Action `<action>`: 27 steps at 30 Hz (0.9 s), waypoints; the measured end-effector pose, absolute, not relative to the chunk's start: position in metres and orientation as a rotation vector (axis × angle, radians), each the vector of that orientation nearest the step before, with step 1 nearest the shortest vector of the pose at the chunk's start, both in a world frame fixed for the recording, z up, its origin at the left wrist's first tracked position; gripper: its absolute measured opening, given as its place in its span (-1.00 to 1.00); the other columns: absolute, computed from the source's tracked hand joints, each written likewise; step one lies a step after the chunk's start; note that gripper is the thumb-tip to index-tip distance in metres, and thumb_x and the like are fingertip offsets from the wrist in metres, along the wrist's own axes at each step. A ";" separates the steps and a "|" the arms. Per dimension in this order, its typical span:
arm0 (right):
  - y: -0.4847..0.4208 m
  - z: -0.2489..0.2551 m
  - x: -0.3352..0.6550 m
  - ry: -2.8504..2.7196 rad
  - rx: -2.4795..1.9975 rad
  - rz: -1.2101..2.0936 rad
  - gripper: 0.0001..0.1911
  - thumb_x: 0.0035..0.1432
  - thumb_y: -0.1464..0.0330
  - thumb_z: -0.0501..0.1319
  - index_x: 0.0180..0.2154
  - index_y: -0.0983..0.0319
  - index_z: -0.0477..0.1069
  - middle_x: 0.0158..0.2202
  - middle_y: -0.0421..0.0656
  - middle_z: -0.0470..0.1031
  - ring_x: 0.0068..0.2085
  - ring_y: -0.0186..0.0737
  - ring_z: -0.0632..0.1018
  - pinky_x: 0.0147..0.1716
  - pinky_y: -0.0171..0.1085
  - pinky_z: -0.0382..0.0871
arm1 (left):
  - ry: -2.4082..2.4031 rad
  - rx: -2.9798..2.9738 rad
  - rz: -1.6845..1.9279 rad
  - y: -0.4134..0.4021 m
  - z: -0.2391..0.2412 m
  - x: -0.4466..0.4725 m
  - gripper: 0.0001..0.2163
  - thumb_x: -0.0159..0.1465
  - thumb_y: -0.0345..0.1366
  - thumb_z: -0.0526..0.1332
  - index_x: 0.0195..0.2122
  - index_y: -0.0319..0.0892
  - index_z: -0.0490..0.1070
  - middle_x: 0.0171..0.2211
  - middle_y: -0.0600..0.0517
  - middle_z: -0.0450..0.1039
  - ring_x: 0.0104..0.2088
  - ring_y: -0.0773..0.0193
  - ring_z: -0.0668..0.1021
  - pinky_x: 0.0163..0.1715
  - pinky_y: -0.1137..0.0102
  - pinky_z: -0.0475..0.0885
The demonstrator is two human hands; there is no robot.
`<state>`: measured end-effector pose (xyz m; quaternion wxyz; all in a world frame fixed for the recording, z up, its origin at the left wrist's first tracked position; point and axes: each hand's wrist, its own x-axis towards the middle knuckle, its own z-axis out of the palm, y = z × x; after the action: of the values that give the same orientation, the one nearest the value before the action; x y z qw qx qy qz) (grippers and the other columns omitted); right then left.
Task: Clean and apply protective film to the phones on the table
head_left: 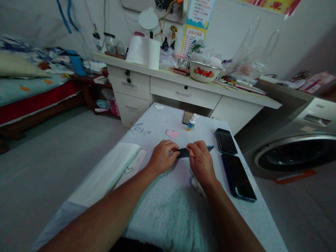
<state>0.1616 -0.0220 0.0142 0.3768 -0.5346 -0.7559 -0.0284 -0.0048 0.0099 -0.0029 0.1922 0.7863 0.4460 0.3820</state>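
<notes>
A dark phone is held edge-on just above the cloth-covered table, between both hands. My left hand is closed on its left end. My right hand pinches its middle from above, and the phone's right end sticks out past the fingers. Something pale lies under my right palm, mostly hidden. Two more dark phones lie flat to the right: a smaller phone and a larger phone nearer the table's right edge.
A small dropper bottle stands beyond my hands beside a dark flat object. A white folded sheet lies at the left. Behind stand a cluttered desk, a bed at left and a washing machine at right.
</notes>
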 end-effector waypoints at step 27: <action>-0.024 0.019 0.153 -1.943 -1.371 0.003 -0.87 0.24 0.43 0.06 -0.28 0.22 0.38 -0.26 -0.10 0.31 -0.23 -0.20 0.40 -0.18 -0.23 0.32 | 1.284 2.169 1.091 0.012 0.000 -0.008 -0.96 0.15 -0.38 0.24 -0.39 -0.15 0.49 -0.41 0.06 0.47 -0.30 0.26 0.47 -0.24 0.33 0.34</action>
<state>0.1528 -0.0237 0.0189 0.3724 -0.5352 -0.7582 0.0010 -0.0080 0.0121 0.0000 0.1960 0.7744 0.4585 0.3894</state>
